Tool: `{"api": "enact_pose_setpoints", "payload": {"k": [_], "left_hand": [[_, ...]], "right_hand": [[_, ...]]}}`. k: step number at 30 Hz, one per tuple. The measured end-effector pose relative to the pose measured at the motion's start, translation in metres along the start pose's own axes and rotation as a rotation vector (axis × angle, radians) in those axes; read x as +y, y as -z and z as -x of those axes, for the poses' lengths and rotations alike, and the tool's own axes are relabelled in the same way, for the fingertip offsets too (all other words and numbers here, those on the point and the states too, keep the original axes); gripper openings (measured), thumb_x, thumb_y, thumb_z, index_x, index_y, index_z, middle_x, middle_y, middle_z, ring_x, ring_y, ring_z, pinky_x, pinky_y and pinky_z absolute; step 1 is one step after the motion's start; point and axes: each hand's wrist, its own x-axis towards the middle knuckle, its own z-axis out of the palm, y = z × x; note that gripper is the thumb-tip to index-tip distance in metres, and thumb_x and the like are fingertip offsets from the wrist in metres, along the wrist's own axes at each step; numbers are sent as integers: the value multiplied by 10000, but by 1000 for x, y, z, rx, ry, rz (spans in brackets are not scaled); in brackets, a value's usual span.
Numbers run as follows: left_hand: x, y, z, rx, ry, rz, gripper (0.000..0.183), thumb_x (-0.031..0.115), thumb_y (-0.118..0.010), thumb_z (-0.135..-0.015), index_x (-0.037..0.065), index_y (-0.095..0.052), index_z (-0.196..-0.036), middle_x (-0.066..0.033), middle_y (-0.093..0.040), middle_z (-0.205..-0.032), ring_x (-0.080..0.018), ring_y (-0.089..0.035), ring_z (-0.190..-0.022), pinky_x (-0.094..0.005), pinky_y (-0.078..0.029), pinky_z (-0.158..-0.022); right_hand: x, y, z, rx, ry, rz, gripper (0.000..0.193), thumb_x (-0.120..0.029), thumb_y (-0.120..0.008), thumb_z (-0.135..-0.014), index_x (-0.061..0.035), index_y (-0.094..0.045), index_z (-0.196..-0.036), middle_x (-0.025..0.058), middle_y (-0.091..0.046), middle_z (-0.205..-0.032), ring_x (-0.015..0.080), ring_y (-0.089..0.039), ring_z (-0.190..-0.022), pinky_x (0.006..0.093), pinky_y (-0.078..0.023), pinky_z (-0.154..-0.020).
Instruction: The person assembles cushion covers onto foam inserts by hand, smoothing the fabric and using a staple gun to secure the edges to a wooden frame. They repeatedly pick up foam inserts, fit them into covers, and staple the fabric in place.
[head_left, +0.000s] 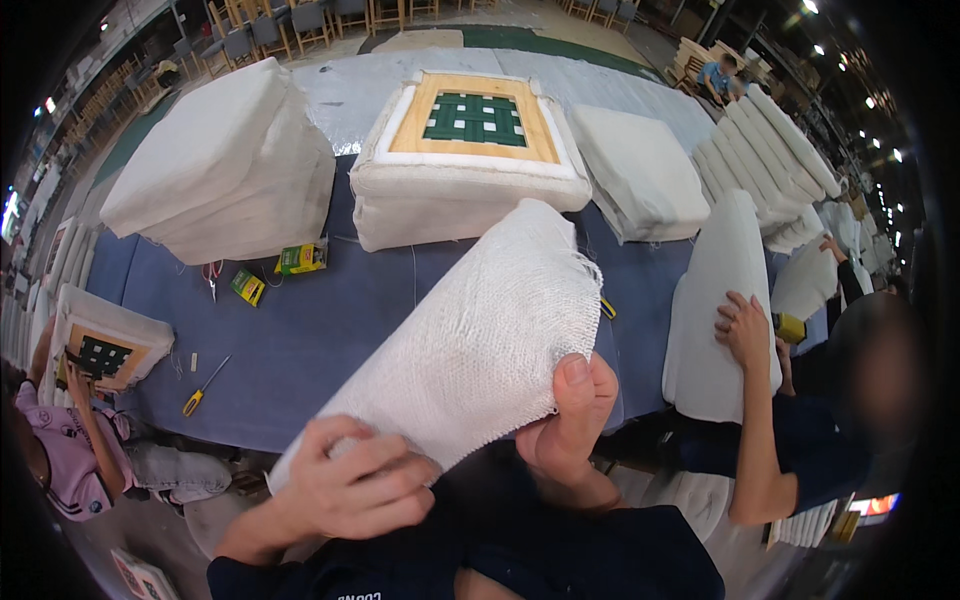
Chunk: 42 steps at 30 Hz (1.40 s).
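A seat pad covered in coarse white woven cloth (470, 330) is tilted up in front of me, its far end above the table. Loose threads fray along its right edge. My left hand (355, 475) has its fingers curled over the near left part of the cloth. At the frayed right edge, my right hand (570, 425) grips the cloth with its thumb on top; its other fingers are mostly hidden. Beyond the pad, a stack of seat pads (460, 215) carries one turned underside up, with a wooden frame and green webbing (475, 120).
The blue-covered table (290, 350) bears a yellow-handled screwdriver (205, 387), scissors (212, 277) and small green-yellow boxes (302, 258). White pads are stacked left (220, 160) and right (640, 170). One co-worker (85, 435) handles a pad at left; another's hand (745, 330) holds pads at right.
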Motion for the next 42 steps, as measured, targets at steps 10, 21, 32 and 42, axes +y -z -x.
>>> {"api": "enact_pose_setpoints", "payload": {"k": [10,21,32,42], "left_hand": [[-78,14,-61,-73,66,833,520,431,-589,-1082,25,-694,-1390,-286,-520,-1596,-374,-550,-1407,-471,-401,-1173],[-70,3,-103,-343,54,1028,344,285,-520,-1158,32,-753,-1159,-211,-589,-1523,-312,-612,-1337,-406,-430,-1159],[-19,7,-51,93,323,235,750,402,-593,-1069,-70,-407,-1622,-266,-559,-1507,-435,-578,-1289,-490,-420,-1091],[-21,3,-48,132,362,154,851,361,-704,-966,-80,-391,-1623,-270,-555,-1512,-433,-576,-1288,-504,-410,-1100]], "right_hand": [[19,-12,39,148,352,66,375,-249,-708,-1011,84,-730,-841,73,-719,-730,101,-618,-669,281,-452,-614],[30,-18,55,130,408,87,376,-254,-737,-978,33,-710,-736,95,-720,-712,133,-628,-618,299,-442,-572],[20,-27,37,-13,294,188,311,-190,-799,-951,28,-715,-746,82,-717,-698,107,-608,-572,293,-437,-539],[16,-55,21,141,14,-168,239,-155,-759,-1006,82,-783,-983,50,-772,-817,90,-650,-687,280,-522,-643]]}}
